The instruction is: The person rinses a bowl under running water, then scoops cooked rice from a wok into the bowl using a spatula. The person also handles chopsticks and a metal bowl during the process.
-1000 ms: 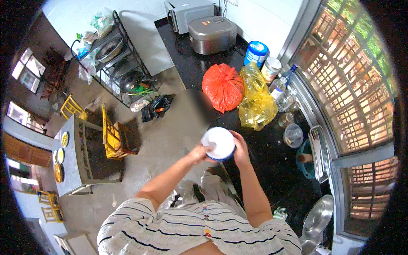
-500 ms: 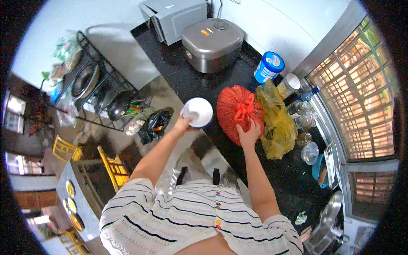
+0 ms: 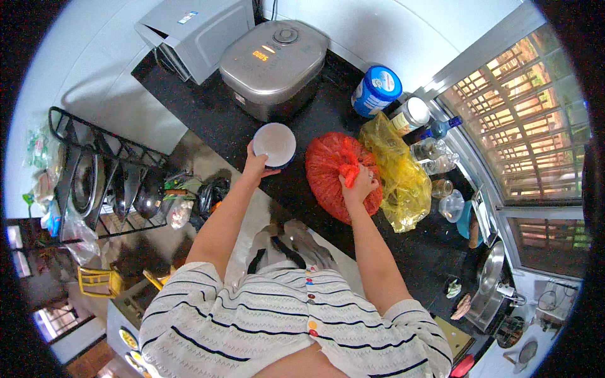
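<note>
My left hand [image 3: 254, 166] is closed on the rim of a bowl [image 3: 275, 143], white inside with a dark blue outside, tilted so its inside faces me. The bowl is held over the black counter, near its left edge. To the right sits a full, rounded red plastic bag [image 3: 323, 183] with its top gathered up. My right hand [image 3: 359, 186] is closed round that gathered top. What the bag holds shows only as a lumpy mass through the plastic. A crumpled yellow plastic bag [image 3: 401, 176] lies right against it.
A grey rice cooker [image 3: 271, 69] stands at the back of the counter [image 3: 189, 101], beside a grey box-shaped appliance [image 3: 205, 38]. A blue tub [image 3: 376, 91], a white-lidded can [image 3: 411, 116] and several glass jars line the window side. A black rack [image 3: 107, 183] with pans stands left.
My left hand has brought the bowl farther over the counter, towards the rice cooker. My right hand has closed on the red bag's gathered top. The view has shifted.
</note>
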Available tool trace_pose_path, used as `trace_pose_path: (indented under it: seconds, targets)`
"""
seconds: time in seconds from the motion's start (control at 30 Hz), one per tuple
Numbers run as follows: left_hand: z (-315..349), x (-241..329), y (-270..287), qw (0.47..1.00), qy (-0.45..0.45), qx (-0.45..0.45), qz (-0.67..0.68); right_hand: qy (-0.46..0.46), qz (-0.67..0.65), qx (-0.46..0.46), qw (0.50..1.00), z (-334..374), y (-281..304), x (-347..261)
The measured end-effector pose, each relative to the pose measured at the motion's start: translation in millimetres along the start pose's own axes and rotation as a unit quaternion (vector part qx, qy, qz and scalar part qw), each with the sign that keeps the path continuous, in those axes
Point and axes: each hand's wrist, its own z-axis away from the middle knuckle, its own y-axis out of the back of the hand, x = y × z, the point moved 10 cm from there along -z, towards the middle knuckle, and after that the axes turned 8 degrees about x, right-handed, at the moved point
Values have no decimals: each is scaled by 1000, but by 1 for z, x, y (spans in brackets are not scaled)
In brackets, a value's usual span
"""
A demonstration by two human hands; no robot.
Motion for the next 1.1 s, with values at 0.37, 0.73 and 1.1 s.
trace_pose_path:
  seconds: [0.37,0.73,1.1]
  targets:
    - [-25,-26,5,999,41,4,15,-77,-267,-26,960,9,20,15]
    - [118,-57,-53,864,334,-365,-96,-96,-253,-9,963,-16,121,-28]
    - [88,134,-98,902,83,-416,84,69,-293,133,944,-104,186,-218]
